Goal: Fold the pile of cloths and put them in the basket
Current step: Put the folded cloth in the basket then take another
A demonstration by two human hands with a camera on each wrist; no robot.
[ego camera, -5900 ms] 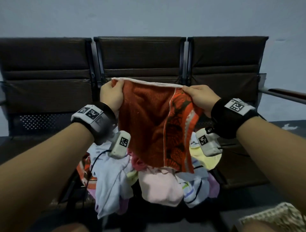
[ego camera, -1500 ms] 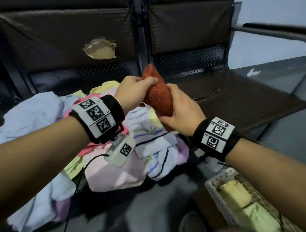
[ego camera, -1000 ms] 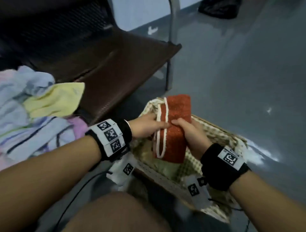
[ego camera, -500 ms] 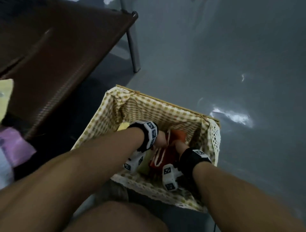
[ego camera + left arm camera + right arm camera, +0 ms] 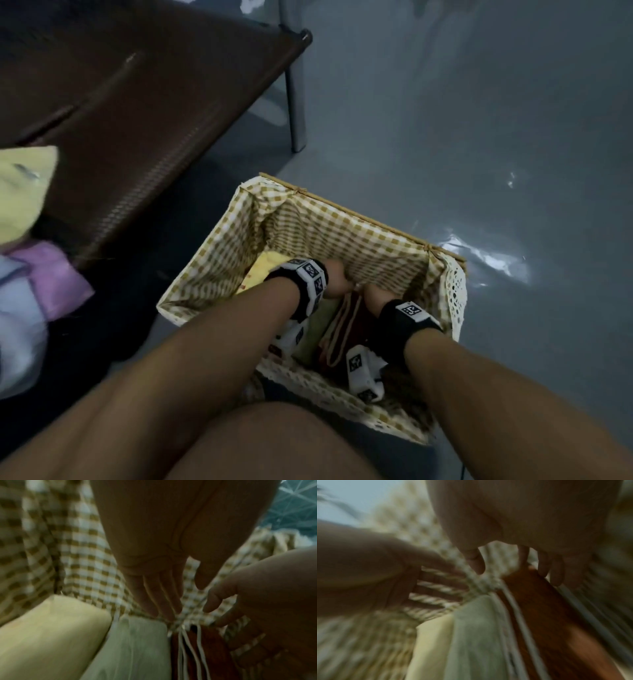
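The folded orange cloth with white edging lies in the gingham-lined basket on the floor, beside a pale green folded cloth and a yellow one. Both hands are down inside the basket at the cloth's far end. My left hand has straight fingers pointing down against the lining, thumb apart. My right hand rests its loosely bent fingers on the far end of the orange cloth, thumb off it. Neither hand grips it.
The unfolded pile of white, pink and yellow cloths lies on the brown bench seat at the left. A metal bench leg stands behind the basket. Grey floor lies to the right, and my knee is below the basket.
The orange cloth was folded small, carried from the bench down to the right, and lowered into the basket. Both hands now have loosened fingers at its far end.
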